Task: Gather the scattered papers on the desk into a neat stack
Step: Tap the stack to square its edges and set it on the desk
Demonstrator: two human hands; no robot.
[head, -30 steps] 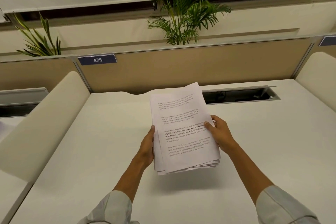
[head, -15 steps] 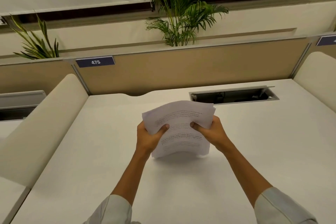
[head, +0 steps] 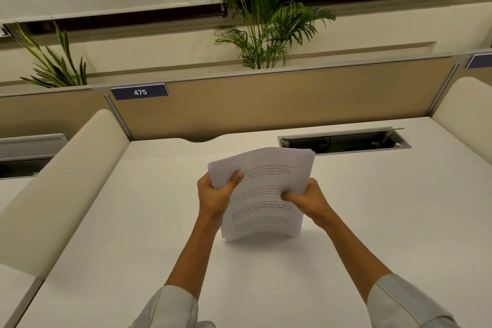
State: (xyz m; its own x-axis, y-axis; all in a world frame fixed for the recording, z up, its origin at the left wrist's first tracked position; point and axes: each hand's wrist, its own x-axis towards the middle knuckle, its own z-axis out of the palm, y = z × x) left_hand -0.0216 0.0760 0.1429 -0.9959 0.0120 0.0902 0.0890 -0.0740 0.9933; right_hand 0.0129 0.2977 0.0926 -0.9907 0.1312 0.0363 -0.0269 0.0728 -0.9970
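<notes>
A stack of white printed papers [head: 262, 210] stands nearly upright on its lower edge on the white desk [head: 372, 221], bowed slightly at the bottom. My left hand [head: 215, 194] grips the stack's left side with the thumb across the front page. On the right side my right hand [head: 308, 198] holds it, thumb on the front as well. The sheets' top edges fan a little at the upper left corner.
An open cable tray [head: 343, 140] is recessed in the desk behind the papers. A tan partition [head: 266, 104] with a "475" label [head: 139, 92] closes the back. Cream padded dividers [head: 61, 181] flank both sides. Plants [head: 266, 16] rise behind the partition.
The stack went from tilted flat in both hands to standing on its lower edge on the desk. Both hands shifted their grip to the sides, thumbs in front.
</notes>
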